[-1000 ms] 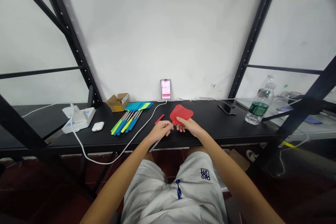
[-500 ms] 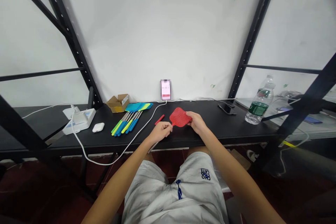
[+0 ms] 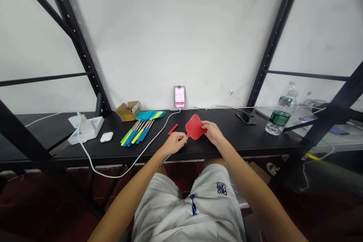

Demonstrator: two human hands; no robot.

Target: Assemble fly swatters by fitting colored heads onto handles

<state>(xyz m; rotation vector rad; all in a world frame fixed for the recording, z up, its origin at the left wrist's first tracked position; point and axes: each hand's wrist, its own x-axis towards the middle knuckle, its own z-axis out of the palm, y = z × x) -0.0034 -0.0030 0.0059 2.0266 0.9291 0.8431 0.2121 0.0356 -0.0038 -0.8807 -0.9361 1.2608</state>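
Note:
My right hand point(image 3: 213, 134) grips the edge of a red plastic fly swatter head point(image 3: 195, 127), which stands tilted above the black tabletop. My left hand point(image 3: 175, 143) is pinched shut on a thin metal rod point(image 3: 165, 159), and the rod's upper end is hidden in my fingers. The rod's lower end sticks out past the table's front edge. The hands are close together, with the swatter's narrow neck reaching my left fingertips. A short red handle piece point(image 3: 172, 129) lies on the table just beyond my left hand.
Several swatters with green and blue grips point(image 3: 135, 133) lie side by side on the black table point(image 3: 249, 136), beside a small cardboard box point(image 3: 127, 111). A white cable point(image 3: 154, 146), power strip point(image 3: 86, 130), earbud case point(image 3: 106, 137), upright phone point(image 3: 179, 97) and water bottle point(image 3: 280, 115) stand around.
The red swatter head has shifted slightly right and turned more upright. My right hand now holds its side edge, while my left hand stays nearly still on the rod.

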